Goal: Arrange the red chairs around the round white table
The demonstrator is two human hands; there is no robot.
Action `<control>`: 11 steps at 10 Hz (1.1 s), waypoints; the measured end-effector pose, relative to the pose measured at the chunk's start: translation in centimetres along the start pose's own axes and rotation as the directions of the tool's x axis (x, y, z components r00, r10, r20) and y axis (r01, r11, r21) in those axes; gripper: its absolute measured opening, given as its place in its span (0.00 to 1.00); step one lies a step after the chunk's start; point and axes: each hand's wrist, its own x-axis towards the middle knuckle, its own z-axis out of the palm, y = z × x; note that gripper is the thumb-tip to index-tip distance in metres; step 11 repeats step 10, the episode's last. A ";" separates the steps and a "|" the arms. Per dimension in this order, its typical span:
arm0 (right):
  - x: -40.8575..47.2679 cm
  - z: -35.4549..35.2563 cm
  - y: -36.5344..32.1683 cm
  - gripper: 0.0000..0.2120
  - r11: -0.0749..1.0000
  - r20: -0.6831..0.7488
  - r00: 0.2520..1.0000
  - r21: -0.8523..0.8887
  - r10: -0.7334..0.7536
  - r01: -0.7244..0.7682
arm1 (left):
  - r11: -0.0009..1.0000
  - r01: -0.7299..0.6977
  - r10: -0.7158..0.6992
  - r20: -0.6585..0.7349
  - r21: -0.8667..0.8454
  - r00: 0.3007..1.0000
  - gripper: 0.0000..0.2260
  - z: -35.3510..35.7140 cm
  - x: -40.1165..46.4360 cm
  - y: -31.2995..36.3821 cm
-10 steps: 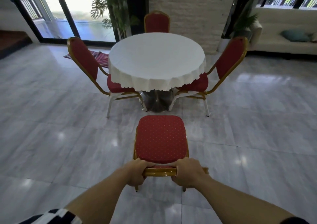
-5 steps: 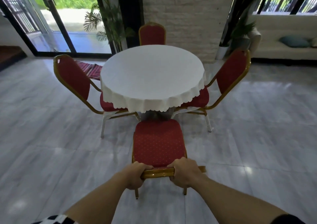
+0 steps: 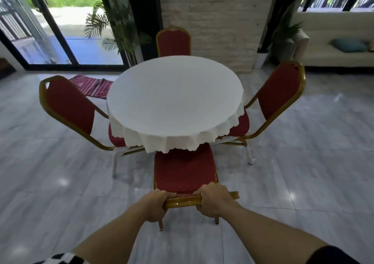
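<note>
Four red chairs ring round white table; nearest seat under cloth edge.

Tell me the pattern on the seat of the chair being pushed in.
Red with small light dots, on the near chair's seat, clearest in the head view.

There is a single view, from a wide-angle camera worn on the person's head. It looks forward and steeply down over both outstretched forearms, so the left hand and right hand sit low in the middle of the frame, very near the lens. The round white counter lies straight ahead, near, seen from above. Farther off the view faces a stone wall and glass doors. Straight lines bow toward the edges.
</note>
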 end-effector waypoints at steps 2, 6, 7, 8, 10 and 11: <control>4.0 -1.5 0.2 0.19 1.000 -0.002 1.000 -0.021 -0.002 0.002 | 0.998 0.017 -0.010 0.118 -0.060 0.993 0.28 -3.1 3.0 -2.7; 4.9 -2.0 -0.2 0.11 1.000 0.007 1.000 -0.027 0.012 -0.012 | 0.993 0.027 -0.003 0.203 -0.116 0.979 0.25 -3.5 4.4 -4.4; 4.8 -2.3 -0.3 0.04 1.000 0.049 0.998 -0.002 0.031 -0.031 | 0.992 0.042 -0.016 0.208 -0.120 0.978 0.27 -3.8 4.2 -4.0; 4.8 -2.6 -0.3 0.15 0.999 0.074 0.997 0.049 0.020 -0.023 | 0.997 0.065 -0.048 0.310 -0.045 0.949 0.30 -4.6 5.0 -4.3; 3.9 -6.2 1.5 0.44 0.990 0.174 0.985 0.141 0.001 -0.026 | 0.972 0.157 -0.090 0.345 -0.172 0.934 0.53 -8.6 6.7 -2.9; 3.9 -6.2 1.5 0.44 0.990 0.174 0.985 0.141 0.001 -0.026 | 0.972 0.157 -0.090 0.345 -0.172 0.934 0.53 -8.6 6.7 -2.9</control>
